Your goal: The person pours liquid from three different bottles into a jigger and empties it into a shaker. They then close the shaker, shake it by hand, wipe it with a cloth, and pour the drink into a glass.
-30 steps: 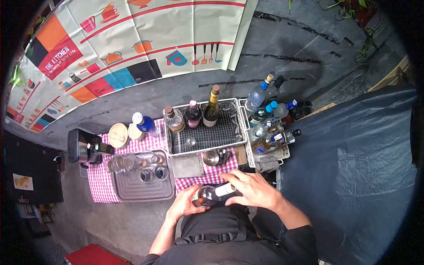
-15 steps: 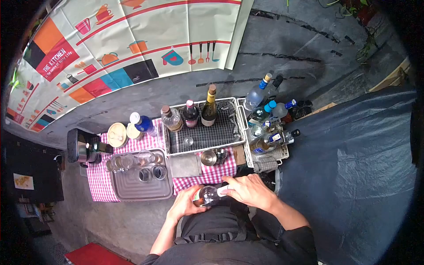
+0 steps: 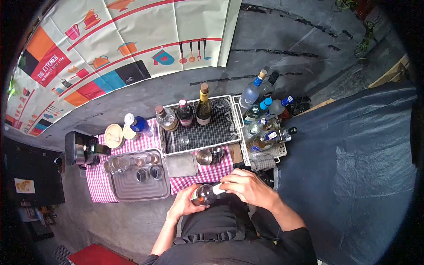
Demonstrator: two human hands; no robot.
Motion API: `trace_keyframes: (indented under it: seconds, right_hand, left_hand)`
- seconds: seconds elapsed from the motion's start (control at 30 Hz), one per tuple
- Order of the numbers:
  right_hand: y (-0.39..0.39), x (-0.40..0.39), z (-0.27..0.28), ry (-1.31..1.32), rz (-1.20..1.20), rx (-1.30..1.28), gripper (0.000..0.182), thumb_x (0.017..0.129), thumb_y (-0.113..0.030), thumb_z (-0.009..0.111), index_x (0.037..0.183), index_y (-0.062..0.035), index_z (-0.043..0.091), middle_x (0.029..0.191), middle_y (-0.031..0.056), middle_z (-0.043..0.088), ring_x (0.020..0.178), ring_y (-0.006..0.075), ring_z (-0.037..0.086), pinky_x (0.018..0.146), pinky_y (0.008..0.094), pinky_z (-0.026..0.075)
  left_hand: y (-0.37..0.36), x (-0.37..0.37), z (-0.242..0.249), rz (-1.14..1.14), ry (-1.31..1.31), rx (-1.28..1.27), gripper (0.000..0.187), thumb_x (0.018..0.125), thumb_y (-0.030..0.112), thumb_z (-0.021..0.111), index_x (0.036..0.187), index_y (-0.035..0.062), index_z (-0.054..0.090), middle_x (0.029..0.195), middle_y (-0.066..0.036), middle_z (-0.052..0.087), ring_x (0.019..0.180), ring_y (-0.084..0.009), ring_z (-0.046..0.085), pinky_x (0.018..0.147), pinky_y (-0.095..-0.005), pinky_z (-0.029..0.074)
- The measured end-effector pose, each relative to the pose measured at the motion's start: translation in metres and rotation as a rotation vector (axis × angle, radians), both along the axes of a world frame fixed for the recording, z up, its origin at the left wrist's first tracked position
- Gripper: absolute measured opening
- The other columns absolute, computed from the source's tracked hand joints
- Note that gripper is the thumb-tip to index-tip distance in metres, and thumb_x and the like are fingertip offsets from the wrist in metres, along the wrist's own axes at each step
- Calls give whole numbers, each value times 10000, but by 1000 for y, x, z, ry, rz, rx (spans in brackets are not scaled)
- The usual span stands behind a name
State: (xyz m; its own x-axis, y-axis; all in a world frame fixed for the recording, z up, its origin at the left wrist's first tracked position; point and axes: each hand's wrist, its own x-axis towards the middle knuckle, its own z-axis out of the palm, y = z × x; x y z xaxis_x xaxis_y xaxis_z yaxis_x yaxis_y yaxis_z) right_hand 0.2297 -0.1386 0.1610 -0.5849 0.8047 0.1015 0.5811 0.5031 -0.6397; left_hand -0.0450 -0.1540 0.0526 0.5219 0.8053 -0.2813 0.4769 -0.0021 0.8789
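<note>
A dark glass bottle (image 3: 205, 194) with a white neck lies tilted near my body, in front of the checkered cloth. My left hand (image 3: 185, 203) wraps round the bottle's body. At its white top, my right hand (image 3: 245, 187) has its fingers closed on the neck. Just beyond the hands are a grey folded cloth (image 3: 182, 165) and a small metal cup (image 3: 204, 157). Part of the bottle's body is hidden behind my left fingers.
A tray (image 3: 140, 192) with several glasses stands on the left. Several bottles stand in a white wire basket (image 3: 203, 148) and a second rack (image 3: 282, 152) on the right. A black appliance (image 3: 75, 148) sits far left, a blue tarp (image 3: 335, 176) right.
The view has shifted slightly, so the table things appear a little further left. My right fingers have moved a little on the bottle's neck; both hands still hold it.
</note>
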Motion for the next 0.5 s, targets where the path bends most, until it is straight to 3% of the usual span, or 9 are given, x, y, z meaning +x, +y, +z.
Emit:
trace_keyframes:
  seconds: [0.07, 0.1, 0.13, 0.2, 0.27, 0.33, 0.4, 0.47, 0.5]
  right_hand:
    - [3, 5, -12, 171, -19, -26, 250, 800, -9, 762, 1048, -32, 743, 1122, 97, 709, 1008, 288, 669, 855, 383, 555]
    - [3, 8, -17, 242, -71, -107, 300, 758, 36, 777, 1049, -29, 749, 1115, 100, 713, 1023, 278, 679, 877, 395, 562]
    - [5, 12, -23, 243, -69, -109, 300, 758, 36, 777, 1049, -29, 749, 1115, 100, 713, 1023, 278, 679, 877, 395, 562]
    - [8, 22, -42, 472, -276, -121, 260, 786, -18, 824, 1037, -13, 755, 1166, 123, 711, 1086, 250, 695, 928, 367, 579]
    - [7, 31, -109, 848, -495, -373, 354, 757, -66, 896, 1069, -12, 740, 1103, 86, 708, 999, 136, 696, 788, 266, 586]
    - [3, 39, -166, 650, -678, -400, 347, 766, -61, 897, 1065, -9, 729, 1039, 73, 716, 927, 118, 699, 707, 239, 561]
    - [-3, 36, -214, 475, -831, -603, 379, 771, 5, 879, 1109, -7, 709, 1011, 88, 726, 864, 113, 698, 687, 251, 560]
    - [-8, 27, -261, 573, -821, -533, 439, 775, -20, 880, 1160, 2, 670, 955, 104, 736, 841, 126, 709, 663, 274, 577]
    - [-6, 24, -282, 474, -816, -426, 433, 777, -17, 873, 1157, 5, 667, 972, 111, 734, 858, 146, 718, 662, 282, 583]
  left_hand:
    - [-1, 1, -3, 23, -12, -35, 699, 609, 274, 948, 1215, 65, 668, 1105, -121, 743, 1051, -308, 729, 933, -419, 569]
    - [-3, 1, -10, 35, -28, 8, 712, 611, 257, 952, 1229, 57, 661, 1067, -116, 753, 1005, -258, 734, 911, -397, 571]
    - [-4, 1, -14, 48, -45, 51, 724, 612, 240, 955, 1243, 49, 654, 1029, -110, 762, 959, -208, 738, 889, -375, 573]
    - [-6, -2, -16, 59, -25, 4, 727, 607, 235, 960, 1235, 43, 649, 1028, -110, 761, 960, -208, 737, 891, -378, 573]
    - [-8, -3, -15, 67, -4, -42, 729, 601, 230, 966, 1226, 37, 644, 1026, -111, 761, 961, -208, 737, 893, -380, 573]
    - [-11, -4, -15, 136, -38, -18, 731, 591, 237, 975, 1207, 29, 641, 1046, -118, 757, 993, -208, 734, 909, -381, 571]
    - [-15, -7, -23, 160, -49, -7, 766, 581, 248, 986, 1224, 27, 633, 1075, -127, 750, 1023, -226, 730, 925, -395, 568]
    - [-17, -7, -25, 217, -93, 23, 799, 577, 261, 992, 1246, 26, 623, 1095, -135, 745, 1044, -247, 726, 940, -413, 562]
    - [-17, -6, -23, 217, -61, 55, 784, 598, 262, 983, 1262, 56, 620, 1110, -144, 745, 1056, -282, 732, 949, -420, 569]
